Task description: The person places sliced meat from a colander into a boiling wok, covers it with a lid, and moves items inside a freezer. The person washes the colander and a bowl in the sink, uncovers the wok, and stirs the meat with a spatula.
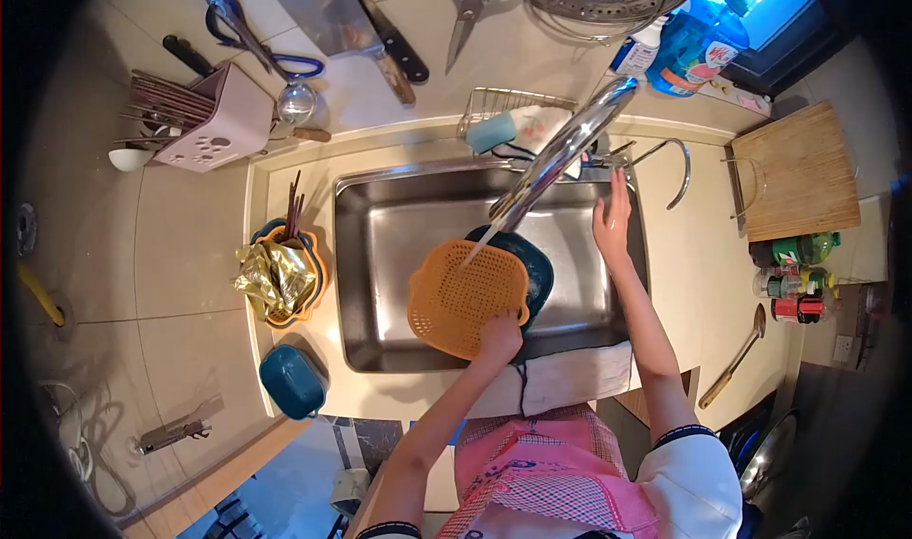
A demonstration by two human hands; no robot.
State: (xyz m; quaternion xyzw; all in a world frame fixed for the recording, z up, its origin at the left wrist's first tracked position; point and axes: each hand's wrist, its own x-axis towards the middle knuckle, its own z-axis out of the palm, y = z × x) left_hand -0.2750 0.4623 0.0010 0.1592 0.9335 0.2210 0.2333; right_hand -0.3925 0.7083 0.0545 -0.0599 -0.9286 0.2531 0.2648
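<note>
My left hand (501,338) grips the near right rim of an orange colander (461,297), which is tilted over the sink. Partly behind the colander is a dark teal basin (534,265), much of it hidden. Water runs from the chrome faucet (570,154) onto the colander's upper part. My right hand (613,221) is raised with fingers stretched out, just below the faucet's lever at the back right of the sink; I cannot tell whether it touches the lever. It holds nothing.
The steel sink (366,283) surrounds the work. Left of it stand an orange basket (318,278) with gold foil packaging and a teal container (293,382). A white cloth (578,376) hangs over the front edge. A cutting board (796,173), bottles and a ladle (746,354) are at the right.
</note>
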